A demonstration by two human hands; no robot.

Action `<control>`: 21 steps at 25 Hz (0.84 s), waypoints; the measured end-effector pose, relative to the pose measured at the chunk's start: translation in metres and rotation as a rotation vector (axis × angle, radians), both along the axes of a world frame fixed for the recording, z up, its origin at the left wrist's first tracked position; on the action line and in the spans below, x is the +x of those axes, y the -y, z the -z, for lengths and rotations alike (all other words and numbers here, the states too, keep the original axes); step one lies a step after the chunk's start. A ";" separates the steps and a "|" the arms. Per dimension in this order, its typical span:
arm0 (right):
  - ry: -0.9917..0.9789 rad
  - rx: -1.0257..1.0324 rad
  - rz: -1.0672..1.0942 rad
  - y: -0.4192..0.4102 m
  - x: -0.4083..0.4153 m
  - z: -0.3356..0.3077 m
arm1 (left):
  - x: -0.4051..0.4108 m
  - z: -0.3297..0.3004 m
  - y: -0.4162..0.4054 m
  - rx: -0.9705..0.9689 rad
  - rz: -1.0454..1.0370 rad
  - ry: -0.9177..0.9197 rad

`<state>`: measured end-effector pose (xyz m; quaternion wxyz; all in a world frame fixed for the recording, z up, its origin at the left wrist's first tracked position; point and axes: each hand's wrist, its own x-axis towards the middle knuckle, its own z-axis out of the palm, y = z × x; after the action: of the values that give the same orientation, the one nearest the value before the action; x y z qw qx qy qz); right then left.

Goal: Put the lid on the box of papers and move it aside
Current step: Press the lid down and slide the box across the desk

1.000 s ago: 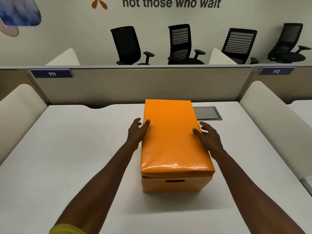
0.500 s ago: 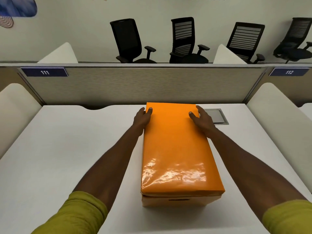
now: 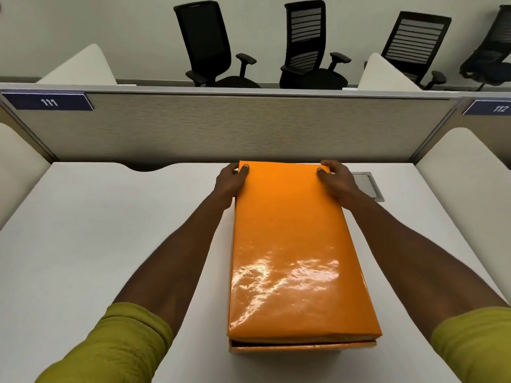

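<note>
A glossy orange lid lies flat on the orange box, whose front wall shows as a thin strip under the lid's near edge. The box stands lengthwise on the white desk. My left hand grips the lid's far left corner, thumb on top and fingers curled over the side. At the far right corner my right hand holds it the same way. The papers inside are hidden.
A grey cable hatch is set in the desk right of the box's far end. A beige partition closes the desk's far side, with white side panels left and right. Black office chairs stand beyond it.
Both hands have slid along the lid's sides from its middle to its far corners and now curl over the edges. The view has moved closer over the box.
</note>
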<state>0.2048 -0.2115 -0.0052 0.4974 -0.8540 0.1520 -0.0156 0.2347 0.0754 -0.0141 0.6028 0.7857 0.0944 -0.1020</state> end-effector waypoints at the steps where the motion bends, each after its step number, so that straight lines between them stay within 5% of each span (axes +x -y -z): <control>1: 0.003 -0.001 -0.007 -0.001 0.003 0.001 | 0.003 0.002 -0.001 -0.007 -0.007 0.010; 21: 0.058 -0.215 -0.088 0.006 -0.005 0.012 | -0.015 0.027 0.005 -0.109 0.020 -0.033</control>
<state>0.1999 -0.2179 -0.0168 0.4072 -0.9075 0.0974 -0.0345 0.2195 0.0703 -0.0407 0.6419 0.7509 0.0906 -0.1258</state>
